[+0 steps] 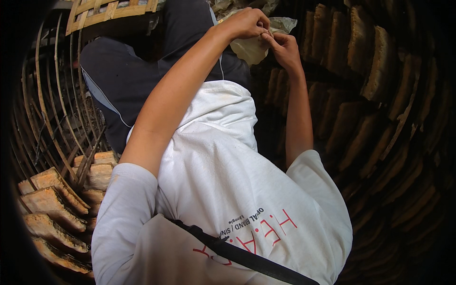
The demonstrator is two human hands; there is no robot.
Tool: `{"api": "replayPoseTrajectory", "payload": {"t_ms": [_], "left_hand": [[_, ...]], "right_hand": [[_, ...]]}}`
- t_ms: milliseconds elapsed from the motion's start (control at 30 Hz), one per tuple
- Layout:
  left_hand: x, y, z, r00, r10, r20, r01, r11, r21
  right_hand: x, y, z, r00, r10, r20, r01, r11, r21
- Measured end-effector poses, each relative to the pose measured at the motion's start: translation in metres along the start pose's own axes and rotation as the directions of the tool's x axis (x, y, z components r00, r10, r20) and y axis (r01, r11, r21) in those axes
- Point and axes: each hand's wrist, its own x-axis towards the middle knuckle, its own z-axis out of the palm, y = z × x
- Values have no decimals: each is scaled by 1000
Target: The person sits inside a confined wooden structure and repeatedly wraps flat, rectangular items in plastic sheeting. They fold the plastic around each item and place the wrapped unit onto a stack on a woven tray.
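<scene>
Both my hands meet at the top of the head view, over a crumpled, pale, translucent plastic bag (250,51). My left hand (247,23) is closed, its fingers curled and pinched at the bag's gathered upper part. Just right of it, my right hand (285,49) pinches with thumb and forefinger close to the left fingertips. The bag spreads out below and behind the fingers. Whether something small is also between the fingertips is too hidden to tell.
Rows of thin brown slabs (377,64) stand on edge along the right. More pale slabs (50,204) are stacked at the lower left, below thin rods (59,85). A woven bamboo frame (111,12) sits at the upper left, near my bent, dark-trousered legs (123,71).
</scene>
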Motion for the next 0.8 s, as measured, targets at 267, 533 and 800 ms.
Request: {"api": "replayPoseTrajectory", "payload": {"t_ms": [267, 533, 800], "left_hand": [[1, 4, -2, 996, -66, 55, 64, 997, 48], [0, -1, 1, 996, -57, 69, 52, 996, 72], [0, 5, 1, 1000, -27, -9, 28, 996, 83]], "right_hand": [[-16, 12, 7, 999, -45, -30, 37, 974, -225], [-5, 13, 20, 996, -58, -71, 49, 991, -127], [-20, 1, 25, 1000, -10, -9, 7, 957, -289]]}}
